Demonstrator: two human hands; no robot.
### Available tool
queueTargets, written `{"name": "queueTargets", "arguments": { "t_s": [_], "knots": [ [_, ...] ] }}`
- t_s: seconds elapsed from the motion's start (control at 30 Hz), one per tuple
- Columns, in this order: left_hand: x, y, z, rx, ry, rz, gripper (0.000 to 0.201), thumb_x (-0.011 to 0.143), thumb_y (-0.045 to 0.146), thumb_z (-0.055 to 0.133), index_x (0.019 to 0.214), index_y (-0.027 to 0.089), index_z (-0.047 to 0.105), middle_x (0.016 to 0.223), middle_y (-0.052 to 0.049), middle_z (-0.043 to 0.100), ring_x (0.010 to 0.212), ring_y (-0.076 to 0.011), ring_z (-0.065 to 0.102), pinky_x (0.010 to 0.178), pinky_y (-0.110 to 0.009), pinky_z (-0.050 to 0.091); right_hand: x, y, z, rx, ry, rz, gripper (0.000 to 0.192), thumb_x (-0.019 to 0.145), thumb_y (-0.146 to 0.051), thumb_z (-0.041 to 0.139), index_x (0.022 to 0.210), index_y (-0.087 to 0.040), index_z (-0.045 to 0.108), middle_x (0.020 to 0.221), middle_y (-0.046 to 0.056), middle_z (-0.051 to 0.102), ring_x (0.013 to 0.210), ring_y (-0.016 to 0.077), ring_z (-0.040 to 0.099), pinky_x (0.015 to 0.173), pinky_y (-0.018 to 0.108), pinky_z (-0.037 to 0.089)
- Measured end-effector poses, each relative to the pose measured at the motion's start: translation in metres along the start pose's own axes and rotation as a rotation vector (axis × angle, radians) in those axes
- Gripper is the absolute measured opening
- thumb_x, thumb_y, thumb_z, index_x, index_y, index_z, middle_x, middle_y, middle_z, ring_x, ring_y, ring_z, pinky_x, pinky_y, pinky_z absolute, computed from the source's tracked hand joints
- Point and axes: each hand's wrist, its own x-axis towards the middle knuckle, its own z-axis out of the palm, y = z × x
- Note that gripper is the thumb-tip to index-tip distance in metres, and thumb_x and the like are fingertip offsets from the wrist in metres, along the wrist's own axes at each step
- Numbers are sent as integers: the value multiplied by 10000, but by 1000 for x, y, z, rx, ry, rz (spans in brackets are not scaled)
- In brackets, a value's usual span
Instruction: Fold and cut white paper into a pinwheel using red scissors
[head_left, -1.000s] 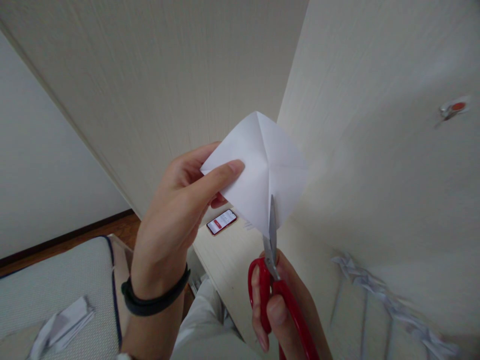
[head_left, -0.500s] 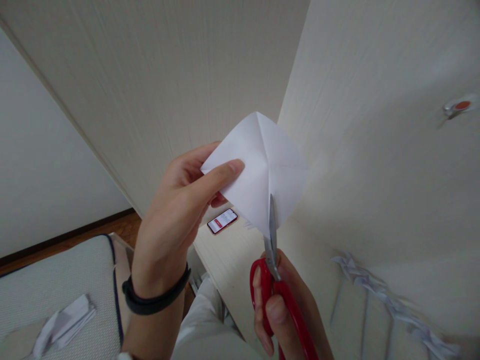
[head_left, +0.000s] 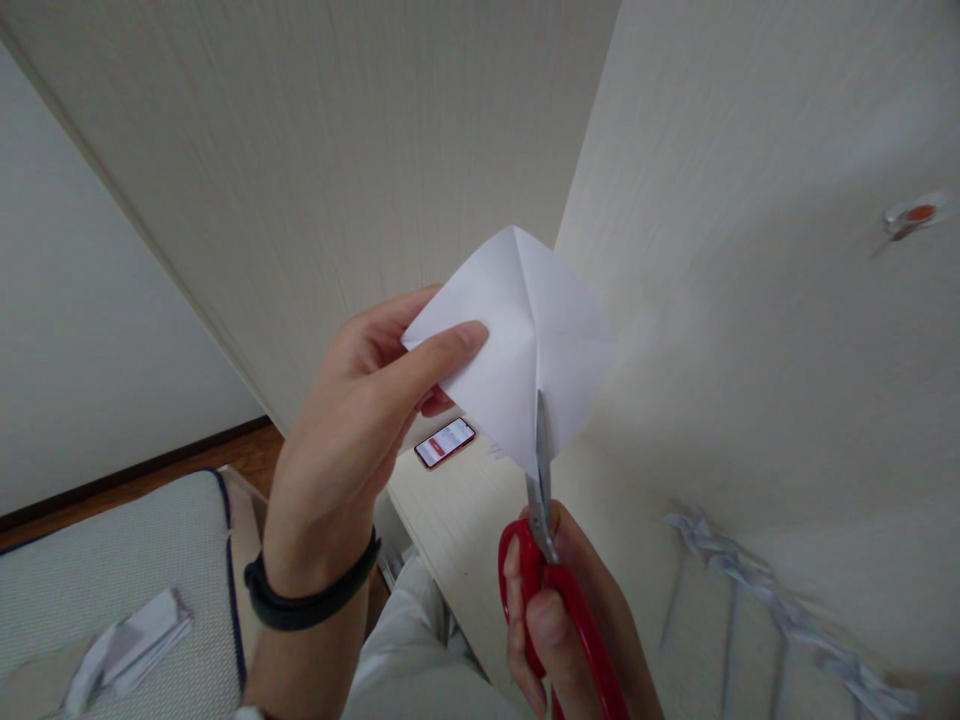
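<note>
Above the worktop (head_left: 442, 515), the white paper (head_left: 517, 340) is pinched at its left side by the left hand's (head_left: 337, 430) fingers, while the scissors (head_left: 541, 520), gripped in the right hand's (head_left: 556, 640) fingers, are aligned along its lower crease.

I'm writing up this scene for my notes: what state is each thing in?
White paper: creased, held up
Left hand: pinching the paper
Scissors: one blade over the paper, other partly hidden
Right hand: gripping the scissors' red handles
Phone: lying face up, screen lit
Wristband: worn around the left wrist
White bundle: folded, lying on the mattress
</note>
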Motion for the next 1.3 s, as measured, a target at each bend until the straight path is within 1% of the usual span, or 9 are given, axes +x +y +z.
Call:
{"name": "queueTargets", "arguments": {
  "t_s": [0.1,0.3,0.4,0.53,0.63,0.8,0.9,1.13,1.3],
  "knots": [
    [0,0,1,3,18,-4,46,785,195,722,744,174,721,552,65,502,446,-41,422,408,-111,364,0,-2,0,-2,12,-1,399,839,-653,566,826,-255,536,550,-27,445,523,146,488,417,234,385],
    [0,0,0,14,20,5,50,785,189,718,738,172,722,576,59,504,467,-41,420,423,-115,369,-4,0,0,5,-1,55,378,868,-639,528,900,-263,514,575,-51,415,414,91,334,351,220,265],
    [-1,1,-1,12,19,0,70,786,200,726,723,173,712,576,59,496,473,-42,418,428,-116,365,-5,0,1,3,-9,67,380,866,-641,530,875,-262,505,563,-56,392,431,96,338,358,219,243],
    [0,1,1,-12,0,-16,57,801,201,712,747,186,725,569,61,502,460,-40,415,411,-114,349,-2,-1,5,18,57,56,432,820,-670,570,820,-243,504,661,-9,477,591,133,484,409,215,322],
    [0,1,1,-26,4,-21,51,787,204,727,742,182,731,575,62,507,464,-35,415,407,-106,347,-1,4,7,16,110,46,505,797,-737,528,836,-233,517,757,23,539,672,148,527,469,227,393],
    [0,1,0,-52,-40,-41,58,786,188,724,732,193,744,564,60,563,464,-38,479,430,-101,398,8,19,4,27,43,-39,548,790,-790,475,864,-249,521,753,8,531,594,131,503,457,236,418],
    [-1,2,-2,-18,-47,-55,50,777,199,729,797,209,774,612,37,642,486,-65,537,432,-123,428,12,20,4,34,0,-87,566,785,-810,453,841,-250,513,716,-15,489,545,115,457,479,251,438],
    [-1,1,-2,23,-16,-44,111,763,215,748,865,214,792,629,23,672,496,-91,562,432,-142,447,10,9,10,60,2,-54,558,812,-795,427,834,-240,473,706,-42,425,521,93,369,478,251,382],
    [0,1,-2,16,-29,-52,117,770,211,740,874,216,795,630,26,675,492,-85,562,433,-133,446,11,12,9,29,49,-73,557,814,-799,411,830,-247,484,690,-27,455,540,116,405,490,268,402]
  ]
}}
